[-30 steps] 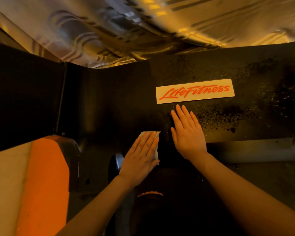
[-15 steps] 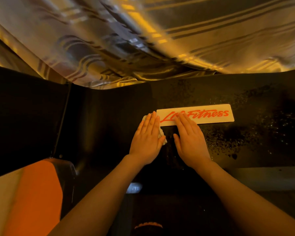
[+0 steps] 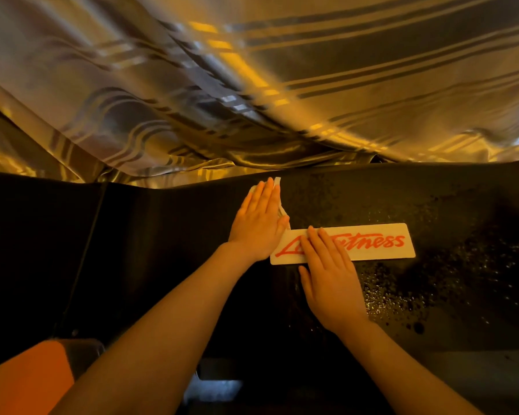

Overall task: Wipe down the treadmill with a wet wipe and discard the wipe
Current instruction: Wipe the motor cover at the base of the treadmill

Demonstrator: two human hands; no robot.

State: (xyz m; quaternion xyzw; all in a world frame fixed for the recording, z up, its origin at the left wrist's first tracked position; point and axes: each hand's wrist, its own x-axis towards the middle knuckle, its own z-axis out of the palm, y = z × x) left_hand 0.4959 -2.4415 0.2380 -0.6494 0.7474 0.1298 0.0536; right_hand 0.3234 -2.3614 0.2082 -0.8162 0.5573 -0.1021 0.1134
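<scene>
The black treadmill hood [image 3: 168,253] fills the lower half of the view, with a white Life Fitness label [image 3: 375,245] on it. My left hand [image 3: 258,223] lies flat near the hood's far edge, pressing a white wet wipe [image 3: 277,183] against the surface; only the wipe's edges peek out by the fingertips and the thumb side. My right hand [image 3: 330,280] rests flat, fingers spread, over the left end of the label, holding nothing. Wet droplets [image 3: 417,283] speckle the hood to the right of the label.
A shiny striped curtain [image 3: 252,85] hangs just beyond the hood's far edge. An orange and beige side panel [image 3: 27,381] sits at the lower left. A dark seam [image 3: 90,235] runs down the hood on the left.
My left hand has slid the wipe away from me, from below the label up to the hood's far edge. My right hand moved forward onto the label's left end.
</scene>
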